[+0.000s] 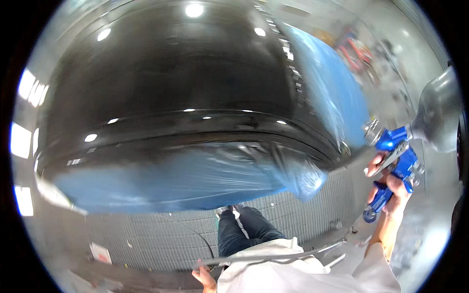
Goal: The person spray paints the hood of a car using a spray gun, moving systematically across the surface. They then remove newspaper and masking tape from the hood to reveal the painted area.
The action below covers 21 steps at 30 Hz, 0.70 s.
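Beyond the near right corner of the glossy black panel (pixel 171 73), the right hand (pixel 393 190) holds a blue spray gun (pixel 404 163) up in the air, apart from the panel. From where I stand, that hand is wrapped round the handle, with fingers up at the silver trigger (pixel 394 155); I can't tell whether the trigger is pulled. The metal nozzle (pixel 373 132) faces left, toward the panel's side, and the big cloudy cup (pixel 439 110) sits on the gun's far side from it.

I'd expect the gun to be stiff and fairly solid, top-heavy if the cup is well filled, though I can't make out how full it is. The handle looks like the place to grip; the nozzle seems the delicate end, and the smooth cup would probably be slippery.

Low at the person's waist, the left hand (pixel 204 279) is closed on a grey hose (pixel 273 257), which crosses in front of the white shirt (pixel 273 276). The hose looks bendy and light enough for one hand. Blue film (pixel 171 180) hangs along the panel's near edge; it seems thin, soft and easily torn.
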Each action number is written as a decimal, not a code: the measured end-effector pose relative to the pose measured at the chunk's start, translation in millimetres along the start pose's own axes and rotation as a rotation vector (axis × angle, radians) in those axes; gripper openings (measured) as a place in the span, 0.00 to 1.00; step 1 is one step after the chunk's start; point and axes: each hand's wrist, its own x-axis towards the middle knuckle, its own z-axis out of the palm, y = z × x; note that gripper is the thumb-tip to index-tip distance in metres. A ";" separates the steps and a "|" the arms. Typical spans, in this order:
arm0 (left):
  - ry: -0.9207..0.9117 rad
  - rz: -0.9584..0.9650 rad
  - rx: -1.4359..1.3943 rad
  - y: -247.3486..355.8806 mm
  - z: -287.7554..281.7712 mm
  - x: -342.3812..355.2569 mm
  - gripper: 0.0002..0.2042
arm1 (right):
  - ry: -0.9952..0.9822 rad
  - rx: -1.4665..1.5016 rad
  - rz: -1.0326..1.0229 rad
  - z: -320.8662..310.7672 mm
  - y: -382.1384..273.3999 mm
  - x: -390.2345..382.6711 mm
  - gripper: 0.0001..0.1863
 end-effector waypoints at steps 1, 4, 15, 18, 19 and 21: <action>-0.199 -0.041 0.018 1.6 3.1 6.0 0.18 | 0.066 -0.058 0.014 -3.3 -23.3 -28.5 0.35; 0.061 0.090 0.220 -59.3 -37.1 29.6 0.22 | 0.164 -0.022 0.009 -7.6 25.1 -10.5 0.33; -0.510 0.062 0.368 -322.6 -133.8 187.9 0.24 | 0.392 0.052 -0.018 -166.3 177.5 -195.8 0.34; -0.501 0.268 0.717 -330.1 -74.4 183.0 0.15 | 0.444 0.158 -0.049 -225.2 275.7 -258.8 0.34; -0.485 0.325 0.783 -338.5 -65.8 179.7 0.14 | 0.445 0.185 -0.045 -251.4 309.3 -284.0 0.32; -0.217 0.352 0.452 -389.8 -54.2 216.1 0.15 | 0.452 0.220 0.011 -301.0 370.6 -335.1 0.31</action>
